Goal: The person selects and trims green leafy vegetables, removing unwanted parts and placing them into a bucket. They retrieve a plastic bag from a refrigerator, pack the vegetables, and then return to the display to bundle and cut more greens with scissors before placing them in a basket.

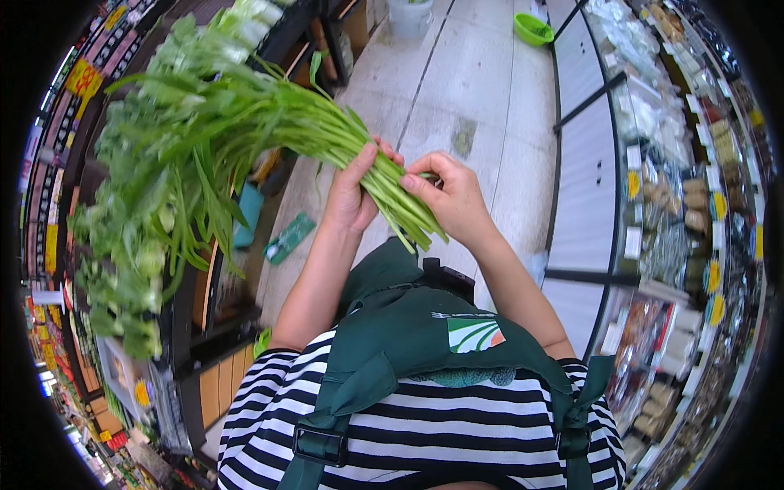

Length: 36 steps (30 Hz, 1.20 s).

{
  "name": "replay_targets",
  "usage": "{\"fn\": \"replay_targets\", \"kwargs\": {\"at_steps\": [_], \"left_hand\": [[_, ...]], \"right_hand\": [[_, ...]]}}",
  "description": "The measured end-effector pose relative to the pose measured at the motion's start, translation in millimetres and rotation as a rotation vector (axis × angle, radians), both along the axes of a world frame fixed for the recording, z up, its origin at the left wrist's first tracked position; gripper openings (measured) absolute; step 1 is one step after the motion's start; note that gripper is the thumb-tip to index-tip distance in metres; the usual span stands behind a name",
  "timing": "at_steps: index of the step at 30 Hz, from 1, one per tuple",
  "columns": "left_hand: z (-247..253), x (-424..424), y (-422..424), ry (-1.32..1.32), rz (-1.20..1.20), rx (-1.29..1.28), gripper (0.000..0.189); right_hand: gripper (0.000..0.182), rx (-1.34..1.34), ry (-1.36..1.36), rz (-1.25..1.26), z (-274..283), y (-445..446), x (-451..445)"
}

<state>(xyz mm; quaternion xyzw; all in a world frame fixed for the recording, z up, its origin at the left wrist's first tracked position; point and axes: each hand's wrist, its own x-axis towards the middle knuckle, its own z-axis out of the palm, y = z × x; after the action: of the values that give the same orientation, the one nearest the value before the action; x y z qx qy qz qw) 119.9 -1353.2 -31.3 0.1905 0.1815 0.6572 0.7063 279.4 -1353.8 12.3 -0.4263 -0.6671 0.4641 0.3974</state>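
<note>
A long bunch of leafy greens [318, 122], which looks like water spinach, slants across the view. Its leaves droop to the left, and the cut stem ends point toward my apron. My left hand [352, 193] is wrapped around the stems a little above the cut ends, thumb on top. At the right edge of the bunch, my right hand [453, 196] pinches stems between thumb and fingers. The other fingers of that hand are curled, partly hiding what they hold. Behind the drooping leaves, a display of leafy vegetables [122, 245] lines the left side.
Shelves of packaged goods [667, 202] run along the right above pale cabinet panels [582, 184]. A green plastic basin [533, 29] and a white bucket [410, 18] stand farther along the tiled floor [453, 79]. A green packet [290, 239] lies on the floor by the left stand.
</note>
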Motion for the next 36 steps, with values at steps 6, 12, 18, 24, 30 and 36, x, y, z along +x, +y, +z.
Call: {"fn": "replay_targets", "kwargs": {"at_steps": [6,12,18,24,30,36], "left_hand": [[0.7,42.9,249.6,0.010,-0.081,-0.060,0.024],[8.0,66.7,492.5,0.035,-0.118,-0.043,0.023],[2.6,87.8,719.1,0.018,-0.030,0.038,0.029],[7.6,68.2,872.7,0.111,0.251,-0.050,0.031],[-18.9,31.3,1048.8,0.226,0.482,-0.056,0.029],[-15.9,8.4,1201.6,0.154,0.511,-0.013,0.031]], "right_hand": [[0.013,-0.124,-0.101,-0.188,-29.5,230.4,60.8],[0.013,-0.398,0.071,-0.303,-72.7,453.8,164.0],[0.015,-0.462,0.299,0.003,-41.4,710.4,183.1],[0.021,-0.423,0.016,0.191,-44.3,970.7,160.1],[0.044,0.004,-0.404,0.342,-92.5,1242.8,66.1],[0.064,-0.211,-0.213,0.794,-45.4,1343.1,-5.1]]}}
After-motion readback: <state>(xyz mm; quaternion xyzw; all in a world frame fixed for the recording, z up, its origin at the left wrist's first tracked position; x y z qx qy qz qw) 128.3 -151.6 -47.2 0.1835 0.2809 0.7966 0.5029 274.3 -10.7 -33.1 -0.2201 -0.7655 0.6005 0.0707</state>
